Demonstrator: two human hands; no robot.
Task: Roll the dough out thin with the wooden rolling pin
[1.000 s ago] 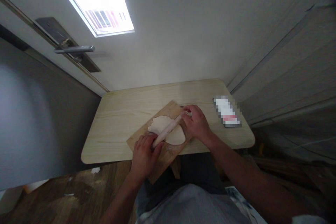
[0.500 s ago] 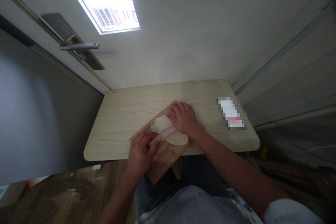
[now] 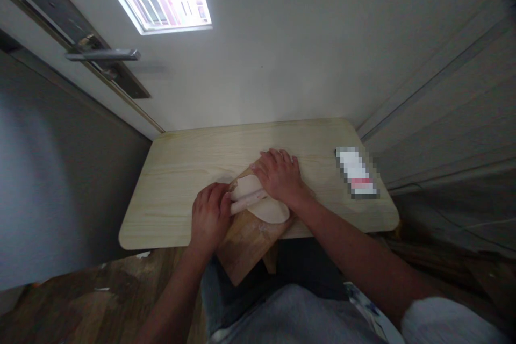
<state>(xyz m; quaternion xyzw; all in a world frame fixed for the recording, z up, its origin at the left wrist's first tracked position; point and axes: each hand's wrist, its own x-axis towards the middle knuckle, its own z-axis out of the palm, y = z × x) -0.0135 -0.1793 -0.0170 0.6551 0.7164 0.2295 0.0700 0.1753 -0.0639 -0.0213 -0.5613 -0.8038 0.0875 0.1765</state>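
Note:
A flat, pale sheet of dough (image 3: 271, 210) lies on a wooden board (image 3: 241, 243) set at a slant over the table's front edge. Across the dough runs a light-coloured rolling pin (image 3: 246, 201), one end under each hand. My left hand (image 3: 210, 216) is closed over its near left end, fingers bent. Over the far right end, my right hand (image 3: 280, 174) presses down with curved fingers. Both ends of the pin are hidden beneath the hands. Dough shows on both sides of the pin.
The pale wooden table (image 3: 181, 172) stands against a white door with a metal handle (image 3: 105, 55). A phone with a blurred-out screen (image 3: 357, 172) lies on the table's right side. Scraps lie on the wooden floor (image 3: 133, 285) at lower left.
My left hand has shifted slightly left, uncovering more of the rolling pin. My right hand stays at the far end. The camera view has shifted a little.

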